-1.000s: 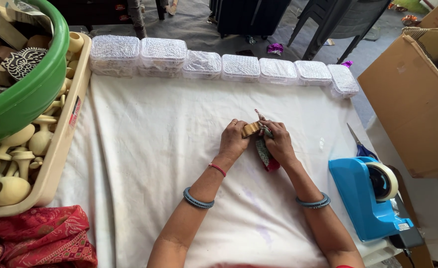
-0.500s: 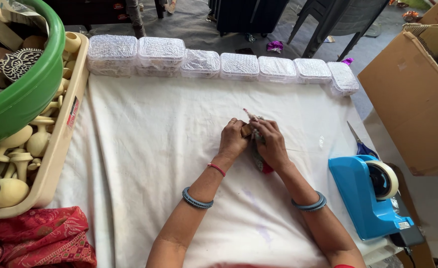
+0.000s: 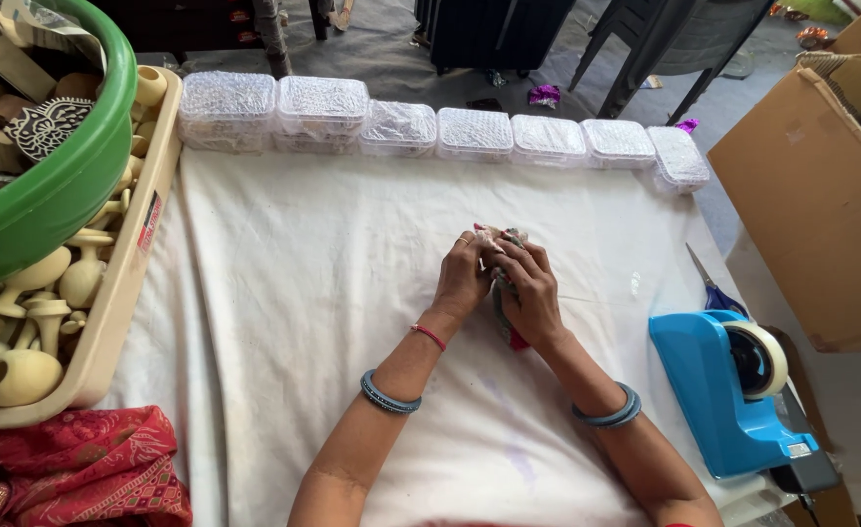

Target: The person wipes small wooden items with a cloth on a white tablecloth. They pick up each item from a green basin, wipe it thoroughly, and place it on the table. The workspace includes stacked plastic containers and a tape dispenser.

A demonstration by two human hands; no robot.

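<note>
Head view: at the white-clothed counter [image 3: 304,293] centre, the left hand [image 3: 463,278] and right hand [image 3: 531,293] close together around a small crumpled, patterned cloth bundle [image 3: 505,293]. A blue tape dispenser [image 3: 733,390] sits at four o'clock.

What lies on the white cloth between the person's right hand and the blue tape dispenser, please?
Only bare white cloth shows between the right hand and the blue tape dispenser in the head view.

Both bare forearms reach up from the bottom edge toward the frame's centre, where the left hand [image 3: 463,278] and right hand [image 3: 531,291] press together, fingers curled closed.
</note>
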